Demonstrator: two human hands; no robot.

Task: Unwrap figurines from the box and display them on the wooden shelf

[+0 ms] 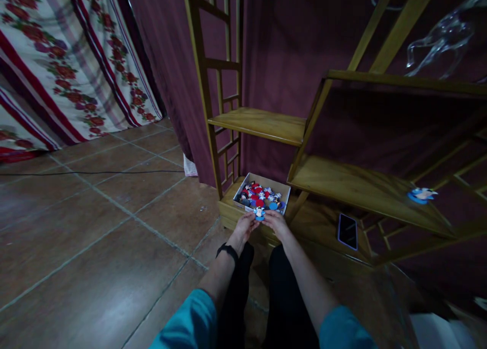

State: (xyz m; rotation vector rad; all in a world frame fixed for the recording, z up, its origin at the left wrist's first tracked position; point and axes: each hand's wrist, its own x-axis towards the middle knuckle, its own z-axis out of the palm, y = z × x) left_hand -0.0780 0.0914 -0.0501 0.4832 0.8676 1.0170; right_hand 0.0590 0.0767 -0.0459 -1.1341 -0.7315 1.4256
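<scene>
A small figurine (259, 213) with a round blue base is held between both hands, just in front of a box. My left hand (245, 226) is closed on its left side, and my right hand (276, 222) grips it from the right. Behind the fingers, the shallow cardboard box (268, 180) rests on the low shelf. Several small figurines (257, 192) with red, blue and white parts lie jumbled in it. Another blue-based figurine (421, 195) is on the middle shelf at the right.
A wooden display rack (262, 123) with stepped shelves stands ahead. A phone or tablet (347, 232) lies on its lower right shelf, and a clear animal figure (443, 42) is at upper right. A black cable (114, 173) crosses the tiled floor (114, 247) at left.
</scene>
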